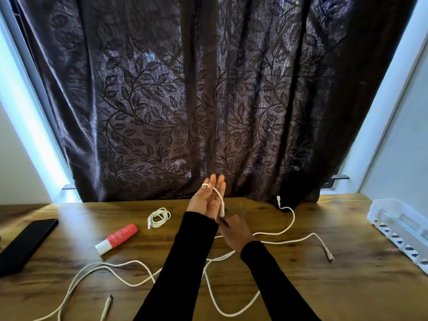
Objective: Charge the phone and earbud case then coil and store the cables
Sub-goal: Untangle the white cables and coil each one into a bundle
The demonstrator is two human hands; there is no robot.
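My left hand (pixel 205 200) is raised above the wooden table (pixel 347 286), palm toward me and fingers straight. A white cable (pixel 219 198) loops over its fingertips and runs down the palm. Just below, my right hand (pixel 235 235) pinches the same cable near its plug end. The rest of this cable trails loose across the table (pixel 287 242). A second white cable (pixel 158 217) lies coiled to the left of my hands. A black phone (pixel 25 244) lies flat at the far left. I see no earbud case.
A coral tube with a white cap (pixel 118 237) lies between the phone and the coiled cable. More loose white cable (pixel 99 268) snakes over the near left of the table. A white slotted tray (pixel 398 225) stands at the right edge. A dark leaf-patterned curtain (pixel 208 100) hangs behind.
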